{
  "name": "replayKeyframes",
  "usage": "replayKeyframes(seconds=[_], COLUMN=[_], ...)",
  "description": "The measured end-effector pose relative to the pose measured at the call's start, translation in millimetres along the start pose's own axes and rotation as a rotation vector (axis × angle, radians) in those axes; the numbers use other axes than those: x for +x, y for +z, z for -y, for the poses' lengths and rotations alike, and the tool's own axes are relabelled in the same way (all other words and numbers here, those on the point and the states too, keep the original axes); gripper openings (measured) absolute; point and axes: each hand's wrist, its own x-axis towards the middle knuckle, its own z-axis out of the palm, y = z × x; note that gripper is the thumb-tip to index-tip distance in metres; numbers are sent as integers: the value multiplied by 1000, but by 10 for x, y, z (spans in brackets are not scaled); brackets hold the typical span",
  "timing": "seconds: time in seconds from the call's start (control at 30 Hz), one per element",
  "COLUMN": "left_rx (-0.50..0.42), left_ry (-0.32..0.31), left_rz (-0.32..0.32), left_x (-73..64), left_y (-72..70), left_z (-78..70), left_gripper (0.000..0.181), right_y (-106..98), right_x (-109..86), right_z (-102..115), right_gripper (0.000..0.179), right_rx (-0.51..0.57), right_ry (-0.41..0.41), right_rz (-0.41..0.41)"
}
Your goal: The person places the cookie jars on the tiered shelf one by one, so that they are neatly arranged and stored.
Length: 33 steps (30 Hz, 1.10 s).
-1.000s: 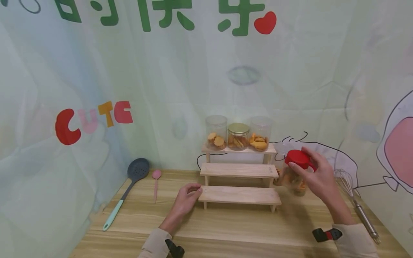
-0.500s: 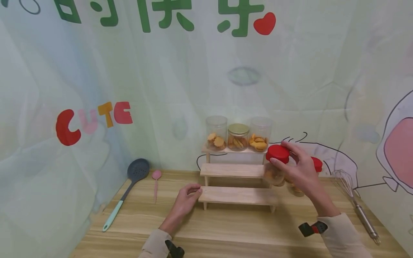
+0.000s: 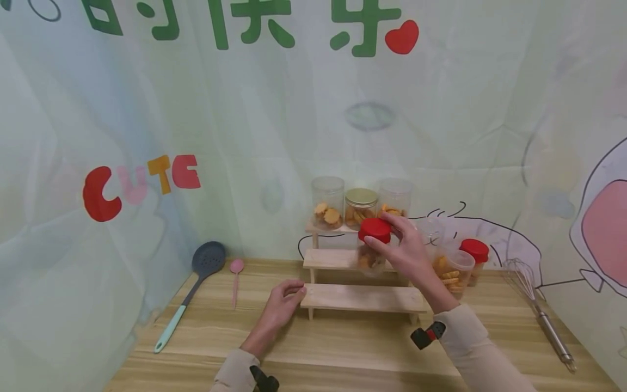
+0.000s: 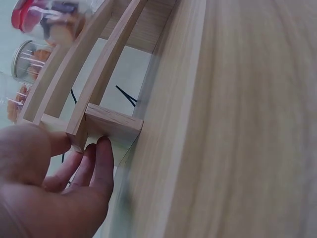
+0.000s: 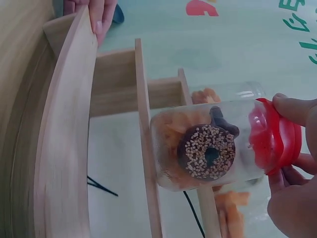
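Observation:
My right hand [image 3: 409, 247] grips a clear jar by its red lid [image 3: 375, 231], in front of the middle step of a three-step wooden shelf rack [image 3: 362, 296]. In the right wrist view the jar [image 5: 208, 144] shows pale biscuits and a dark ring-shaped cookie with chopped bits. Its base is close to the middle step's edge; whether they touch I cannot tell. My left hand [image 3: 281, 305] pinches the left end of the lowest step, thumb above and fingers below in the left wrist view. On the top step stand a gold-lidded jar [image 3: 361, 207] and two clear-lidded jars [image 3: 328, 204].
Right of the rack stand a clear-lidded jar [image 3: 454, 272] of biscuits and another red-lidded jar [image 3: 474, 251]. A whisk [image 3: 541, 313] lies at the far right. On the left lie a slotted skimmer [image 3: 188, 294] and a small pink spoon [image 3: 236, 280]. A printed cloth hangs behind.
My right hand has carried the red-lidded jar leftward, from the right of the rack to before its middle step. The jars behind it have come into view. My left hand stays put.

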Motion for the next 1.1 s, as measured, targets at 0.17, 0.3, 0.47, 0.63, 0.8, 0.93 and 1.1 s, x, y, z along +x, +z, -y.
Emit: replayKeyframes(seconds=[0.17, 0.3, 0.47, 0.63, 0.8, 0.93, 1.1], left_rx=[-7, -8, -7, -10, -8, -9, -18], left_ry=[-2, -3, -7, -10, -6, -13, -4], left_rz=[6, 7, 6, 11, 9, 4, -5], left_x=[3, -2, -6, -8, 1, 8, 14], left_y=[10, 14, 18, 18, 15, 15, 4], left_z=[19, 28, 37, 39, 28, 16, 25], left_gripper=[36, 35, 35, 35, 36, 36, 36], right_y=[216, 359, 493, 599, 674, 703, 724], right_x=[109, 184, 246, 276, 309, 333, 345], right_z=[36, 59, 67, 50, 44, 31, 42], right_gripper=[71, 71, 70, 70, 71, 71, 71], right_rx=[45, 72, 88, 72, 38, 26, 19], right_ry=[-10, -3, -7, -28, -64, -83, -97], right_rz=[-5, -19, -39, -60, -89, -106, -113])
